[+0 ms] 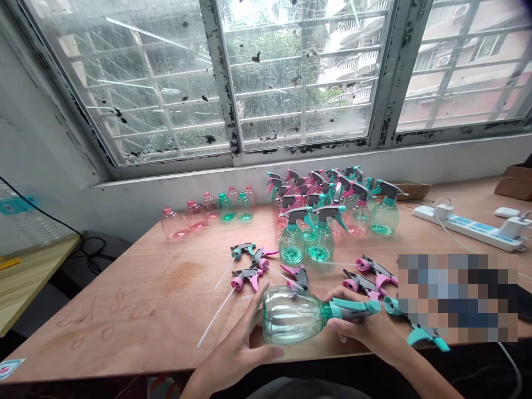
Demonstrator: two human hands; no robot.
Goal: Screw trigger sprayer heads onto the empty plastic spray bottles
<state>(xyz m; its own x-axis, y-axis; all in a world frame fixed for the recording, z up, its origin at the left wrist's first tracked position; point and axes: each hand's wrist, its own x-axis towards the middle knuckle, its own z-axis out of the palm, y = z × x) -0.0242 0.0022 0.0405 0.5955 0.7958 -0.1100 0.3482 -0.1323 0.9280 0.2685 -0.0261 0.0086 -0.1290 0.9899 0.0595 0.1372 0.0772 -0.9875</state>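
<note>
Below the window [299, 72], the left hand [245, 339] cups a green bottle [293, 318], the right hand [366, 328] grips its spray head [357, 307]: likely tightening, next calling for a twist.

A wooden table [137, 310] is bearing open-necked bottles [226, 210] at eleven o'clock, while assembled spray bottles [330, 213] are crowding twelve to one. A white power strip [469, 226] is lying at two, a sticker [11, 368] is marking eight, and loose spray heads [248, 277] are lying around the centre.
</note>
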